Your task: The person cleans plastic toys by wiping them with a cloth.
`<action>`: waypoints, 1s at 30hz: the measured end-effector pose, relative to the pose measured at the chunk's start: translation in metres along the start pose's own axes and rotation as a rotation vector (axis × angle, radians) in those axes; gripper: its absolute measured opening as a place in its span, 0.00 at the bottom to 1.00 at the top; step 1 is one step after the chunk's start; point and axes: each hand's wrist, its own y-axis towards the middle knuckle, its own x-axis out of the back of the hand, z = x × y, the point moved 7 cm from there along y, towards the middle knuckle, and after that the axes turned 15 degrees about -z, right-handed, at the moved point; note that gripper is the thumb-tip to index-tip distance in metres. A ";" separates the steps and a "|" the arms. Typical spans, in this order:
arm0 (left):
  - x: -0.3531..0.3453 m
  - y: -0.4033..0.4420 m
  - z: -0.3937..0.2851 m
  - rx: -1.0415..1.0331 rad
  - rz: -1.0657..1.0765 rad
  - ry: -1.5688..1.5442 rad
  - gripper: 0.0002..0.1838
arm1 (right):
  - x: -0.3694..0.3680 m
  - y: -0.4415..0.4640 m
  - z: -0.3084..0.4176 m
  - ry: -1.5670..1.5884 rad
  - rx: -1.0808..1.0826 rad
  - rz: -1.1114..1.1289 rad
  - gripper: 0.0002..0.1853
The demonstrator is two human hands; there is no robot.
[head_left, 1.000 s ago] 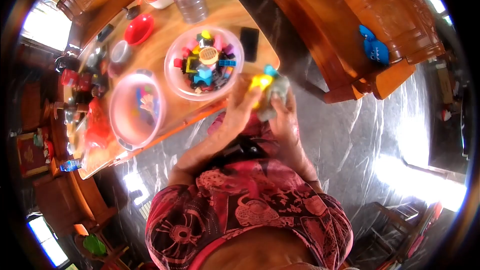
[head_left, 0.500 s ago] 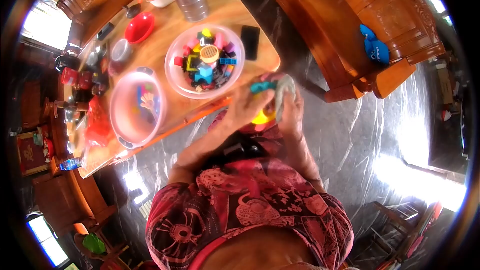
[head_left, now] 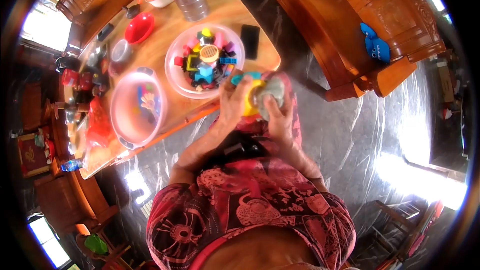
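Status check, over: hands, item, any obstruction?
Left hand gripping yellow-and-teal toy. Right hand holding greyish cloth at its side. Toy partly hidden by hands and cloth; nothing else seen blocking.

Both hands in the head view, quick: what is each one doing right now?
Left hand: closed around a yellow-and-teal object.
Right hand: closed on a grayish cloth, held against that object.

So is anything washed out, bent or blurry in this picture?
Head view: glare whitens parts of the floor and the upper-left window; the wooden bench bows; the corners go black; the yellow object and grey cloth look slightly smeared.
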 end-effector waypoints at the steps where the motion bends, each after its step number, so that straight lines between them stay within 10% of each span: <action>1: 0.001 0.000 0.000 0.001 0.001 0.000 0.14 | -0.002 -0.001 0.004 -0.025 0.021 0.003 0.18; 18: -0.018 -0.009 -0.008 -0.129 0.128 0.176 0.11 | 0.021 0.010 0.014 -0.287 0.405 0.041 0.18; 30: -0.018 -0.013 0.005 0.101 0.264 0.077 0.10 | 0.011 0.012 -0.001 0.206 -0.362 0.041 0.13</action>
